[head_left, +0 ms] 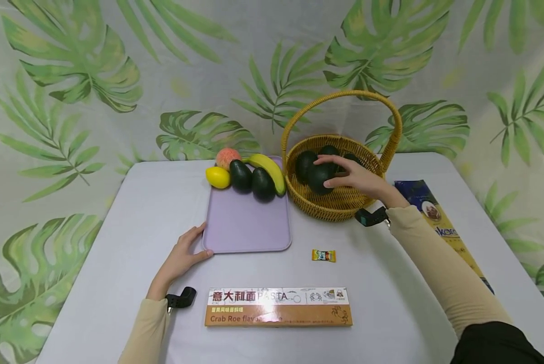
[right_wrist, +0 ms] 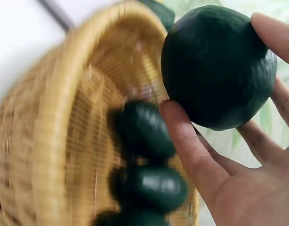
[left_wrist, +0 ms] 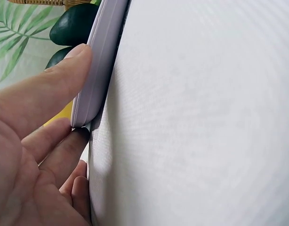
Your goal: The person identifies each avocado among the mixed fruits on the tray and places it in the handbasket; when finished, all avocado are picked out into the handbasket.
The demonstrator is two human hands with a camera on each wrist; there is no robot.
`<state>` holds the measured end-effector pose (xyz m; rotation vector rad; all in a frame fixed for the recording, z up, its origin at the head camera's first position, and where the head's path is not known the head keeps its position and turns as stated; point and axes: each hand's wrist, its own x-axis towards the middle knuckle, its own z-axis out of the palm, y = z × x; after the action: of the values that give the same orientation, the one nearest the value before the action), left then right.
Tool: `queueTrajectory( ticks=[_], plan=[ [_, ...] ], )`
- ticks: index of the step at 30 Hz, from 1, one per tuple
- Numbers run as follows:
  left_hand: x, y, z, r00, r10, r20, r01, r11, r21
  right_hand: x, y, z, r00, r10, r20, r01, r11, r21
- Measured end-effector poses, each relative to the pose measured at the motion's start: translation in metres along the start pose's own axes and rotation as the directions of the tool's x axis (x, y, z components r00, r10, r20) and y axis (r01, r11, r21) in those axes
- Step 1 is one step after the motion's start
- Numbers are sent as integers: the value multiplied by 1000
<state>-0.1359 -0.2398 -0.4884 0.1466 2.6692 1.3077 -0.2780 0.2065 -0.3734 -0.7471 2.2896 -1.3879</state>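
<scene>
My right hand (head_left: 355,177) grips a dark green avocado (right_wrist: 217,68) between thumb and fingers, over the wicker basket (head_left: 317,210). Several more avocados (right_wrist: 156,188) lie inside the basket, partly hidden by the hand in the head view. My left hand (head_left: 181,255) holds the near left corner of a lilac tray (head_left: 249,225). In the left wrist view its thumb (left_wrist: 78,59) lies on the rim, with the fingers round the corner. Along the tray's far side sit two avocados (head_left: 263,184), a banana (head_left: 272,169), a peach (head_left: 227,157) and a lemon (head_left: 217,177).
A pasta box (head_left: 278,307) lies near the front of the white table (head_left: 94,283). Between it and the basket is a small wrapped snack (head_left: 324,255). A blue and yellow packet (head_left: 449,230) lies at the right, partly under my right forearm. The basket's tall handle (head_left: 340,94) arches above it.
</scene>
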Motion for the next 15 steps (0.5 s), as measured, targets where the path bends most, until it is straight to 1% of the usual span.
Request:
queueTrajectory(
  ticks=[5,8,12,15],
  plan=[
    [-1,1,0,1000,-6,5,7,1000,-10,-9,14,-14,998,57,-29,-55,998,34],
    [-1,1,1,1000,-13,7,13,1000,-13,-12,19,-18,995,88,-35,-87,996,30],
    [-1,2,1,1000,-15,7,16,1000,-16,-13,23,-20,994,112,-19,-112,994,-1],
    [0,3,0,1000,-11,7,11,1000,-13,-9,25,-17,993,114,12,-114,993,-32]
  ],
)
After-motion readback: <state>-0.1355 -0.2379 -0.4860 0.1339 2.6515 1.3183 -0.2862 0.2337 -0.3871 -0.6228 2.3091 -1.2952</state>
